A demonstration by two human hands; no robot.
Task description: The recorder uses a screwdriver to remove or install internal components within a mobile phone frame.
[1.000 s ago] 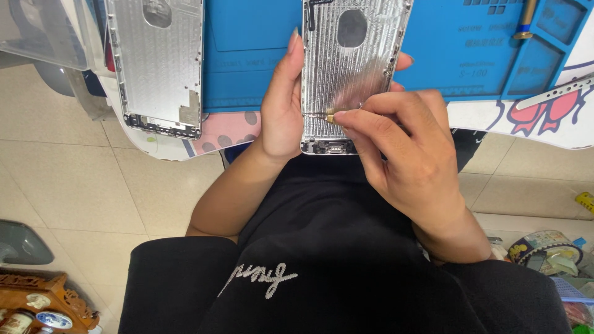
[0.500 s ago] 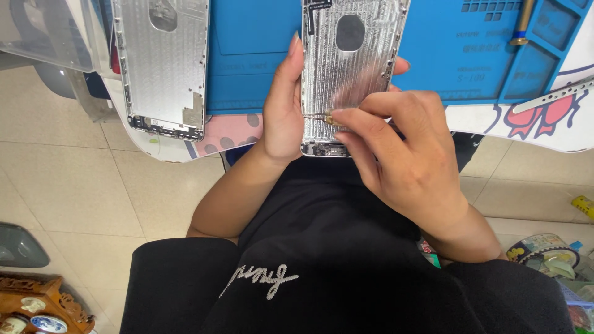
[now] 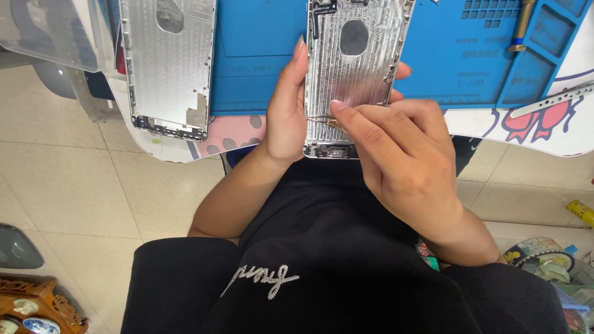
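The blue work mat [image 3: 260, 55] covered the far part of the scene, laid over a white table edge [image 3: 560, 133] printed with pink and red cartoon shapes, and it gave a soft, non-slip bed for bare metal parts. On the mat's left side a second phone housing [image 3: 166, 62] lay flat with its hollow inside facing up, set aside well apart from the one being worked on. That one, a silver phone back housing [image 3: 357, 68], also faced inside-up and hung partly over the near edge of the mat, toward the person's lap, probably to bring its lower end close to the eyes and hands. The left hand [image 3: 286, 114] steadied it from the left: the fingers were loosely curled along the housing's left edge and under it, with fingertips showing past its right edge, so the shell was gripped across its width and could not slide. The right hand [image 3: 405, 164] came in from the near right, its thumb and forefinger pinched tight on a small brass-coloured part [image 3: 334, 122] pressed against the housing's lower inner face; whether it was a tool tip or a loose piece could not be told. A gold-handled tool [image 3: 521, 28] rested in a far-right groove of the mat, kept from rolling.
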